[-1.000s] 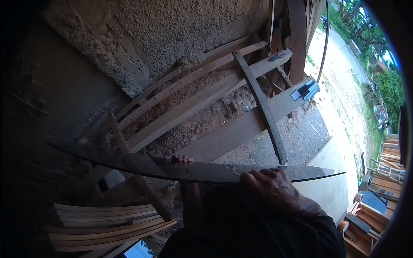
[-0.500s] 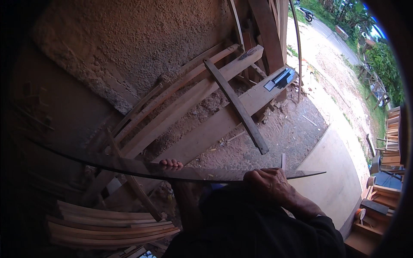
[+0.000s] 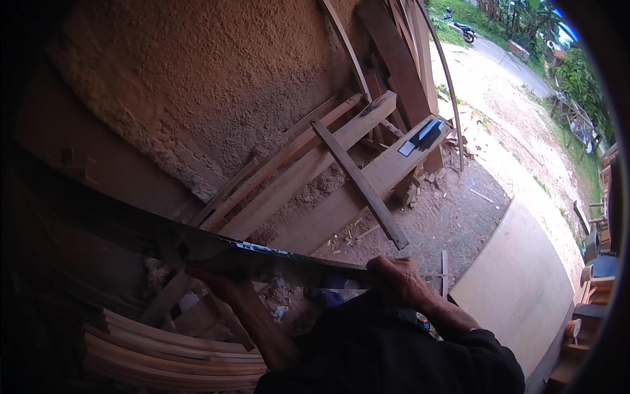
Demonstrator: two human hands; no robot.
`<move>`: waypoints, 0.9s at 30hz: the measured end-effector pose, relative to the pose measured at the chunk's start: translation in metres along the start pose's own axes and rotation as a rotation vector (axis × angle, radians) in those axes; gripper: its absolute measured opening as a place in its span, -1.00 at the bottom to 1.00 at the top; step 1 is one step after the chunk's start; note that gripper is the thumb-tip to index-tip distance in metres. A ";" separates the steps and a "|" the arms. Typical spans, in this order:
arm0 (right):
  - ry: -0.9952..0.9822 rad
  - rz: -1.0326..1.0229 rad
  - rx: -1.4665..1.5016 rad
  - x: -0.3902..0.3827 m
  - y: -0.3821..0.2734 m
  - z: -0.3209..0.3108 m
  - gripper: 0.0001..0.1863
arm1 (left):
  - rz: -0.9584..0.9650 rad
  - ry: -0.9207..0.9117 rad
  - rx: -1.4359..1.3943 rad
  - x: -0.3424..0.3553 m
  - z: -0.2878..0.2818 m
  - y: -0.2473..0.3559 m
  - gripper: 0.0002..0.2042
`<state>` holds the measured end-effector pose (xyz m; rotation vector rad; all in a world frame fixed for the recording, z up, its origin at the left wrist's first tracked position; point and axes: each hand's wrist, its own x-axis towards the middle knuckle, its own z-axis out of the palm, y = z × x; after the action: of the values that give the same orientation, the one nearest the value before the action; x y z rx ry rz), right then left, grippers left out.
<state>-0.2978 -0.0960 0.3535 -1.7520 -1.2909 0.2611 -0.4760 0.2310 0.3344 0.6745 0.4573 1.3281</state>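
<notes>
The person's dark shirt (image 3: 394,351) is closest to me, just below a long, dark, glossy pane (image 3: 308,270) that both bare hands hold up in front of the body. The right hand (image 3: 398,281) is clasped on the pane's right end, fingers bent over the edge. The left hand (image 3: 220,284) meets the pane's lower edge further left; its fingers are partly lost in shadow, so I cannot tell how firmly they grasp. A bright whitish strip shows on the pane's upper edge, between the two hands.

Below the pane, to the left, lies a stack of wooden slats (image 3: 170,351). Right of the pane, a broad pale board (image 3: 518,262) lies flat. Beyond the pane, long timbers run away from it: a pale beam (image 3: 308,171) and a wide plank (image 3: 394,164), with a dark stick (image 3: 359,184) lying across them. A small black and blue object (image 3: 425,136) rests on the plank's far end. Past these rises a rough wall (image 3: 216,85); farthest from the pane, upper right, stands a motorbike (image 3: 464,31) near greenery (image 3: 581,85).
</notes>
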 end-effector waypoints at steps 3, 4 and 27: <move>0.091 -0.098 0.063 0.012 0.007 0.015 -0.80 | 0.140 0.158 0.134 -0.007 0.030 0.034 -0.25; 0.115 -0.097 0.068 0.014 0.014 0.023 -0.80 | 0.158 0.185 0.151 -0.005 0.038 0.037 -0.23; 0.567 -0.007 0.655 0.107 0.002 0.117 -0.73 | 0.646 0.168 0.995 -0.008 0.285 0.116 -0.04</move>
<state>-0.3237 0.0570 0.3218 -1.1376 -0.6871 0.1410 -0.3744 0.1818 0.6208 1.6353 1.1301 1.7407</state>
